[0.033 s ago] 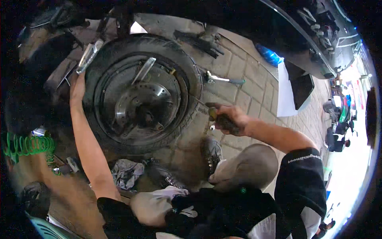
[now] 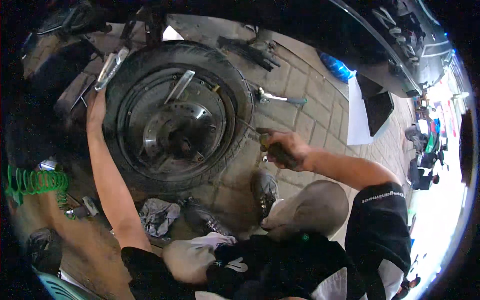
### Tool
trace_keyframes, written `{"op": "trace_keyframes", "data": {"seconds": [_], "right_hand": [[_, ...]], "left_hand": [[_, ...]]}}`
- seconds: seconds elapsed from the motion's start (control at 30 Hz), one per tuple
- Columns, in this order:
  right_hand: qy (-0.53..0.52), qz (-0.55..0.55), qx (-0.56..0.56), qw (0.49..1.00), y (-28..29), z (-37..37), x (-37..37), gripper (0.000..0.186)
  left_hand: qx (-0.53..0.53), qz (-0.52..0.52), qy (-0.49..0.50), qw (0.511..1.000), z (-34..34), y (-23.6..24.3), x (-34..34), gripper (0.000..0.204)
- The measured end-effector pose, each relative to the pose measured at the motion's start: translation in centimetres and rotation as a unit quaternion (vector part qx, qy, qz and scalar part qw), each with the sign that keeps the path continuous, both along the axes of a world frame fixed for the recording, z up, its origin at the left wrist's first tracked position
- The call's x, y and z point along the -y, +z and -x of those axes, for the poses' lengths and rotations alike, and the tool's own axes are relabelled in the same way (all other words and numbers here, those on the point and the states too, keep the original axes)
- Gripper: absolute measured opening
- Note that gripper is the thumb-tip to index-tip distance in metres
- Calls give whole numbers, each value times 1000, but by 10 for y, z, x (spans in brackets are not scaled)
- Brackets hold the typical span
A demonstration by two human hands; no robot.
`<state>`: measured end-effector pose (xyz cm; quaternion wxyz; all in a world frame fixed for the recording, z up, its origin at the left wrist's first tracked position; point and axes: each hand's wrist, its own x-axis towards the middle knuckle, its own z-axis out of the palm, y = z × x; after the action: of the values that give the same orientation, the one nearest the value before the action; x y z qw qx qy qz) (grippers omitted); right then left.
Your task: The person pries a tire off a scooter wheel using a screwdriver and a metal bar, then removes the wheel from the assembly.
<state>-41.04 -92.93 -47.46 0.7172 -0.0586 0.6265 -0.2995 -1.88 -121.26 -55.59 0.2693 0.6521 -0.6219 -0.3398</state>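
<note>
Fingers (image 2: 283, 139) of the right hand (image 2: 289, 151) are curled closely around the handle of a slim-shafted tool (image 2: 249, 127), the thumb and palm side partly lost in shadow. That arm comes in from the right, bent at the elbow beyond the raised knee (image 2: 327, 205), its forearm (image 2: 340, 167) running nearly level and slanting up slightly toward the wrist. From the fist, the shaft points up and to the left, its tip at the right inner edge of the tyre on a wheel (image 2: 175, 117), which lies on its side on the paving before the person. On the other side, the left arm (image 2: 111, 185) reaches almost straight forward, and the left hand (image 2: 96, 111) is at the tyre's left edge, just below a shiny metal bar (image 2: 111, 70). I cannot tell whether its fingers grip that bar or are spread, as they are dark and foreshortened. Another bar (image 2: 180, 86) slants over the upper part of the hub.
</note>
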Motion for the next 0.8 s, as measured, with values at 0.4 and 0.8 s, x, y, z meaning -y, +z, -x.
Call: {"op": "trace_keyframes", "data": {"seconds": [0.4, 0.8], "right_hand": [[-58, 16, -121, 991, 23, -73, 4, 22], [-374, 80, 13, 924, -14, -133, -10, 24]], "left_hand": [[-15, 73, 2, 997, -4, -7, 18, 50], [27, 7, 61, 998, -3, -9, 12, 68]]}}
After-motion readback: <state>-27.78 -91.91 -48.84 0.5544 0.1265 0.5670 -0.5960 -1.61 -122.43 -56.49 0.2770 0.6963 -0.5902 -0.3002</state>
